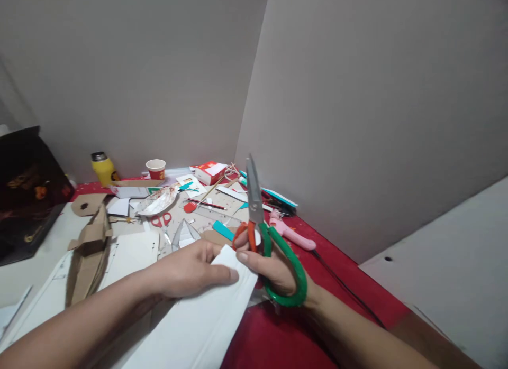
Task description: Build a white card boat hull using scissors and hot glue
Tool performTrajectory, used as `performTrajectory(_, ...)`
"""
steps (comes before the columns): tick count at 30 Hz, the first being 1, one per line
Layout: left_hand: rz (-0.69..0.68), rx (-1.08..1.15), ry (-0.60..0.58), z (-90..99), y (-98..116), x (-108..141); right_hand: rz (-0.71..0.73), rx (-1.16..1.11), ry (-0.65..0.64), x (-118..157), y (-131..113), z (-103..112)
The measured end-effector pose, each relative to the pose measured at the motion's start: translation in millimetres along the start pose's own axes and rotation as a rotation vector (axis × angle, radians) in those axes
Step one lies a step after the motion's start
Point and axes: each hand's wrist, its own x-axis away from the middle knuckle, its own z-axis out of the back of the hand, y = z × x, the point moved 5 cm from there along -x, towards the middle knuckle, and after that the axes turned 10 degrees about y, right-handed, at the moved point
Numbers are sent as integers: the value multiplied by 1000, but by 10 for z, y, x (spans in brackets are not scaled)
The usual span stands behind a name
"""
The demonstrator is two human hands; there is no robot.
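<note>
A white sheet of paper or card (198,326) slants up from the bottom edge, its narrow far end pinched by my left hand (190,271) with the thumb on top. My right hand (280,271) is closed around large scissors (254,194). One handle loop is green and the other is orange-red; the blades point up and away, looking closed together. The right thumb presses on the sheet's right corner, close beside my left thumb. The left fingers under the sheet are hidden, and some right fingers lie behind the handles.
A brown cardboard boat-like form (89,252) stands at left. Beyond lie red-handled scissors (161,220), a pencil (208,203) and paper scraps. A yellow bottle (103,169) and paper cup (156,169) stand near the wall. A pink glue gun (293,234) trails a black cord rightward.
</note>
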Motion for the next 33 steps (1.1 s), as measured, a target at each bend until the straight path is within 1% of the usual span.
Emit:
performTrajectory(1,-10,50,31,45,14,-29,38,52,56,-13,-31,46)
performTrajectory(2,-25,88,73,102,31,-56,76,93,144,-34,-69,108)
performTrajectory(4,-58,162,161,212,57,-93,131,120,384,-81,-149,267)
performTrajectory(6,-80,228,212,260,52,-108,167,69,608,-113,-221,407)
performTrajectory(8,-94,278,245,239,24,-106,199,26,780,-122,-285,492)
performTrajectory(9,-94,293,255,206,6,-99,207,28,843,-118,-311,511)
performTrajectory(10,-93,305,251,159,-8,-88,215,45,891,-106,-334,514)
performTrajectory(12,-108,343,183,41,-3,-53,249,116,929,-71,-368,480)
performTrajectory(13,-120,366,167,4,11,-31,282,152,925,-47,-378,450)
performTrajectory(14,-125,389,182,-6,25,-8,322,186,913,-18,-380,416)
performTrajectory(15,-133,407,234,17,41,13,360,218,893,11,-375,382)
performTrajectory(16,-144,415,315,68,57,34,383,245,866,35,-357,352)
performTrajectory(18,-170,409,473,199,96,70,373,250,793,59,-298,308)
performTrajectory(19,-192,399,511,254,123,78,349,224,749,56,-266,296)
performTrajectory(21,-217,374,523,327,167,74,304,121,651,28,-224,282)
performTrajectory(23,-232,301,519,365,198,66,303,35,605,-4,-227,299)
performTrajectory(25,-258,208,518,378,222,65,322,18,596,-25,-241,326)
performTrajectory(27,-300,158,524,385,246,71,291,21,540,-41,-206,314)
performTrajectory(31,-415,171,567,445,309,89,120,-49,296,-8,-21,140)
performTrajectory(33,-455,160,589,485,343,95,84,-62,221,40,26,55)
